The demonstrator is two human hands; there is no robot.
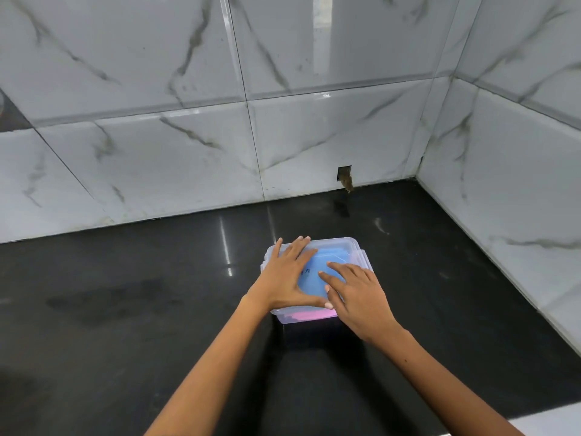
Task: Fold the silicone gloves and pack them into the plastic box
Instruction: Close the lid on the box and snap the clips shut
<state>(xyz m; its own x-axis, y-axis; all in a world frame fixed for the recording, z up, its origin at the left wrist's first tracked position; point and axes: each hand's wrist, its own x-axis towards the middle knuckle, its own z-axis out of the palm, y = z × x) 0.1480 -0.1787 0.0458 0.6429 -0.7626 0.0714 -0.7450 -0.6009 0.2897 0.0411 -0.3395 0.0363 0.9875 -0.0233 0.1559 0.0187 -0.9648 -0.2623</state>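
A clear plastic box (352,247) stands on the black countertop, with its clear lid on top. Through the lid a blue silicone glove (317,272) shows, and a pink glove (311,315) shows through the near wall at the bottom. My left hand (290,275) lies flat on the left half of the lid, fingers spread, thumb along the near edge. My right hand (358,294) lies flat on the right half, fingers pointing left. Both palms rest on the lid; neither grips anything.
The glossy black countertop (125,309) runs into a corner of white marbled wall tiles (188,152) at the back and right. A small dark hole (345,176) sits in the back wall just above the counter. A white edge (547,426) shows at the bottom right.
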